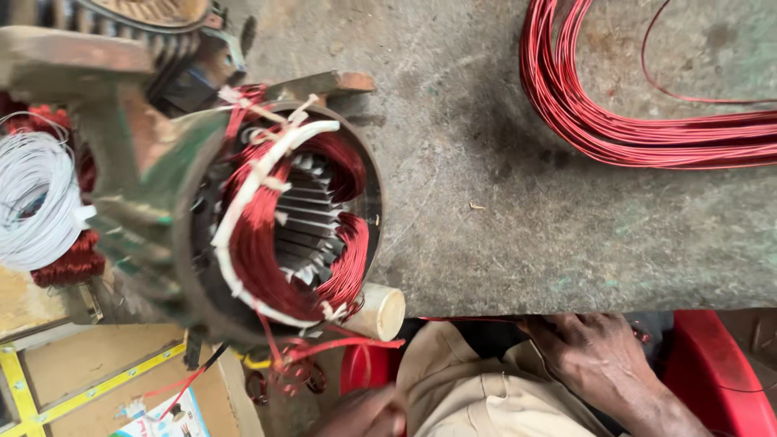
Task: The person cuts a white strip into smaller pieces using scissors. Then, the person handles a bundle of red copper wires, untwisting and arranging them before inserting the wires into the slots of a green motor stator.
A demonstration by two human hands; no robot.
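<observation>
While the motor stator (pixel 283 218) rests at the bench's left, both hands are kept near.
The right hand (pixel 595 356) is laid flat, empty; the left hand (pixel 364 413) is half hidden, grip untellable. Windings should be handled gently.

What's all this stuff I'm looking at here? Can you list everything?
motor housing: one, green and rusty, left, lying on its side
copper windings: one set, red, inside the housing
white sleeve: one, white, tied along the windings
white wire coil: one, white, far left
red wire bundle: one, red, top right on the bench
roll: one, cream, under the housing
bench: one, grey, stained
red seat: one, bottom right
yellow-edged board: one, brown, bottom left
left hand: bottom centre, partly out of view
right hand: at the bench edge
</observation>
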